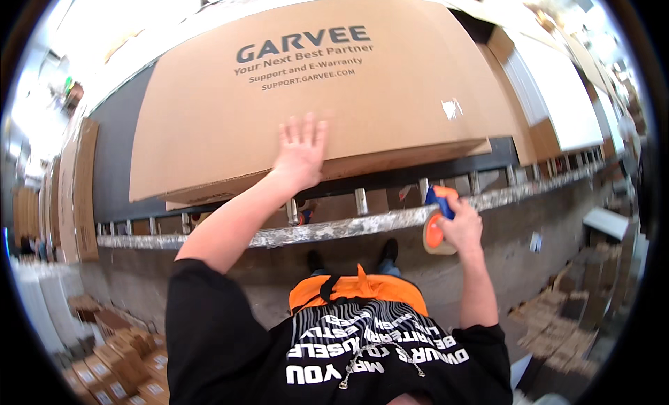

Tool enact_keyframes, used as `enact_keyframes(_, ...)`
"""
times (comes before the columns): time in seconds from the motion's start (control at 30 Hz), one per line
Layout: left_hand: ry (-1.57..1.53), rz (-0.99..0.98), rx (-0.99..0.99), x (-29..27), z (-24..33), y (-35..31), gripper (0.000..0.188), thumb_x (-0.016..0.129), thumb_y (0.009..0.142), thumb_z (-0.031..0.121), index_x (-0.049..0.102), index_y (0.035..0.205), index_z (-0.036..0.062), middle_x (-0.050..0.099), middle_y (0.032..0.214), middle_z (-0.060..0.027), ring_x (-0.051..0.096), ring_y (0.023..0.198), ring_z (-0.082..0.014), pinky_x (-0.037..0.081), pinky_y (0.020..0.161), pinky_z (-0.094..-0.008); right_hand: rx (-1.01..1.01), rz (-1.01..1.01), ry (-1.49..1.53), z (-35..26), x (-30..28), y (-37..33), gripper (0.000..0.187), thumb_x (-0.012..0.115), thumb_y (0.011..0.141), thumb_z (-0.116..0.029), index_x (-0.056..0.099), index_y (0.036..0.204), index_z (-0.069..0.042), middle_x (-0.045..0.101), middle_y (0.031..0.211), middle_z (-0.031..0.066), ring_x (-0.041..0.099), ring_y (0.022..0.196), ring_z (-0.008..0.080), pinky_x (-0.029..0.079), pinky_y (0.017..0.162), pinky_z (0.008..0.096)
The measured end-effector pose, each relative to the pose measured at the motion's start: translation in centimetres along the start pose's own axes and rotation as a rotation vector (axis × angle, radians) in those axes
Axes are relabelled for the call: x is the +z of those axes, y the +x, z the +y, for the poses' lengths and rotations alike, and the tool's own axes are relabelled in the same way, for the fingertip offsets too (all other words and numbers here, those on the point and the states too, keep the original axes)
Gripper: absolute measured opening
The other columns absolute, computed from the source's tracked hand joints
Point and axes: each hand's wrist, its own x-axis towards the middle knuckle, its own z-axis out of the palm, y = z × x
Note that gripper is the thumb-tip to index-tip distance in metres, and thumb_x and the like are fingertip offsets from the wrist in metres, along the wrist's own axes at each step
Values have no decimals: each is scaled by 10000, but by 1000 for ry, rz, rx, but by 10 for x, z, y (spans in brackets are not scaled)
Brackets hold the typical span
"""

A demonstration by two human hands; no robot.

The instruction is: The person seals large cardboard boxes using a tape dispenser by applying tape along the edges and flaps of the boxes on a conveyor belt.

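A large brown cardboard box (390, 84) with dark printing lies on the dark conveyor belt (115, 154) in front of me. My left hand (301, 154) rests with fingers spread on its top, close to the near edge. A small shiny patch, which looks like tape, shows on the box's right part. In my right hand (461, 227) is an orange and blue tape dispenser (435, 231) with a roll of tape, held over the metal rail, apart from the box. The fingers wrap around its handle.
A scuffed metal rail (334, 227) on short posts runs along the belt's near side. More boxes stand right, one with a white panel (557, 91), and upright cartons (78, 189) at left. Small cartons (118, 363) pile lower left; flattened cardboard (557, 328) lies lower right.
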Motion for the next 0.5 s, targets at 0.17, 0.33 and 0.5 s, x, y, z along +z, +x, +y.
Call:
enact_keyframes(0.17, 122, 108, 74, 16, -22, -17, 802, 663, 801, 158, 306, 1472, -95, 330, 1487, -360, 441, 1221, -643, 407, 1005, -660, -244, 309, 298, -114, -54, 6, 563, 627, 702, -241, 610, 1253, -123, 566, 1270, 135, 643, 966, 391, 526, 816, 461)
enact_keyframes(0.33, 33, 135, 139, 18, -35, -23, 748, 631, 814, 163, 348, 1463, -80, 372, 1478, -335, 450, 1213, -642, 408, 1005, -661, -371, 355, 96, -240, -86, 76, 441, 620, 757, -252, 670, 1186, -165, 629, 1130, 178, 664, 930, 386, 531, 836, 465)
enact_keyframes(0.5, 86, 170, 138, 30, -30, -17, 840, 701, 808, 327, 348, 1475, -44, 397, 1483, -293, 487, 1198, -612, 419, 1006, -635, -153, -251, -210, -291, -88, 131, 397, 696, 665, -297, 744, 1005, -98, 711, 984, 183, 696, 918, 337, 559, 815, 429)
